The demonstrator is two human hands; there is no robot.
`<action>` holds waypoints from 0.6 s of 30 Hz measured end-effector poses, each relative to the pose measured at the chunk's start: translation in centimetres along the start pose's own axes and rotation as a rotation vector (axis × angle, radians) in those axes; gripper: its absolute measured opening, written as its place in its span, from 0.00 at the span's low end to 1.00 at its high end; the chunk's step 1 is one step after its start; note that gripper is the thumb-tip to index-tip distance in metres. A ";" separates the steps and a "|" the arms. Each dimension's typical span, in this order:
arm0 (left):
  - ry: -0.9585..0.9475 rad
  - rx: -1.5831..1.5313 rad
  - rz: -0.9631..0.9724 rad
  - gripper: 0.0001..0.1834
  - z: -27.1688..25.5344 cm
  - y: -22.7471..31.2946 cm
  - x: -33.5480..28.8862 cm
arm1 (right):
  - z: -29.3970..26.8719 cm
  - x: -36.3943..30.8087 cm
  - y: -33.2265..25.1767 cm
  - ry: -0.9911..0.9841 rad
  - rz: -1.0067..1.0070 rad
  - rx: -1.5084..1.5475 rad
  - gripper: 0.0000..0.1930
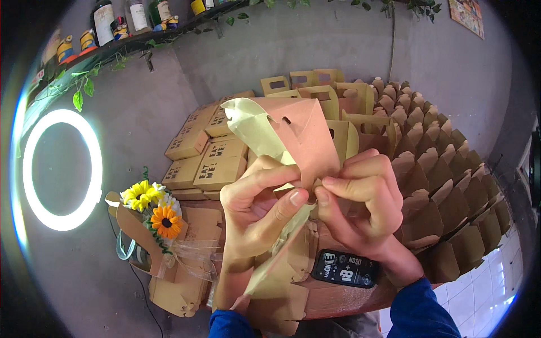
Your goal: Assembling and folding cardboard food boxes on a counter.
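Observation:
A partly folded brown cardboard box (309, 132) with a small slot in its upper panel is held up in front of me. My left hand (256, 205) pinches its lower corner between thumb and fingers. From the other side my right hand (363, 197) grips the same corner, thumb and index finger close to the left fingertips. A pale inner panel curls out at the upper left of the box. Part of the long lower panel runs down past my left wrist. The exact fold between the fingertips is hidden.
Flat cardboard blanks (279, 301) lie on the table below, beside a black phone (345, 268). Closed boxes (222, 163) are stacked behind; handled boxes (369, 132) and rows of open boxes (451, 186) fill the right. Artificial flowers (166, 221) and a ring light (34, 169) are left.

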State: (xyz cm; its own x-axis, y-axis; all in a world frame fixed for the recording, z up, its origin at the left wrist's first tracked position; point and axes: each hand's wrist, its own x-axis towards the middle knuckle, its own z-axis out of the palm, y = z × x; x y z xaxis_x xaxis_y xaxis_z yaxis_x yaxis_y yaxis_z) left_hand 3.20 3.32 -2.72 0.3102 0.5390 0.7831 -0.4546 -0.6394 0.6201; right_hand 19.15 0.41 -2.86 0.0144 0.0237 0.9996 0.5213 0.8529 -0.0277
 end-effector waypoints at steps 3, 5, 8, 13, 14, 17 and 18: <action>0.033 0.071 0.004 0.13 0.1 -0.4 -0.2 | 0.4 -0.5 0.8 0.026 0.008 0.028 0.11; 0.087 0.021 -0.036 0.13 0.6 -0.4 -0.1 | 0.4 -0.5 1.1 0.009 0.036 0.044 0.10; 0.120 -0.080 -0.111 0.13 1.0 0.0 0.2 | 0.0 -0.2 1.0 -0.023 0.074 0.062 0.09; 0.005 -0.046 -0.051 0.13 0.4 0.0 -0.1 | 0.1 0.1 -0.2 0.063 0.151 0.108 0.12; 0.059 -0.070 -0.057 0.13 0.6 0.0 -0.1 | 0.1 0.2 -0.2 0.025 0.116 0.114 0.12; 0.147 -0.076 -0.094 0.13 0.8 1.1 -0.1 | -0.5 0.6 -0.3 -0.095 0.073 0.082 0.13; 0.181 -0.058 -0.132 0.13 0.8 1.3 -0.1 | -0.6 0.6 -0.3 -0.178 0.071 0.042 0.13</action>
State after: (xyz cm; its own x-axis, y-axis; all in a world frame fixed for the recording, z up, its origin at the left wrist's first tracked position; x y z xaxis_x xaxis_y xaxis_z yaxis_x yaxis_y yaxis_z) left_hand 3.21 1.98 -1.95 0.2176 0.7087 0.6711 -0.4689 -0.5271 0.7087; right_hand 19.53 -0.15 -2.21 -0.1027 0.1733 0.9795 0.4880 0.8668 -0.1022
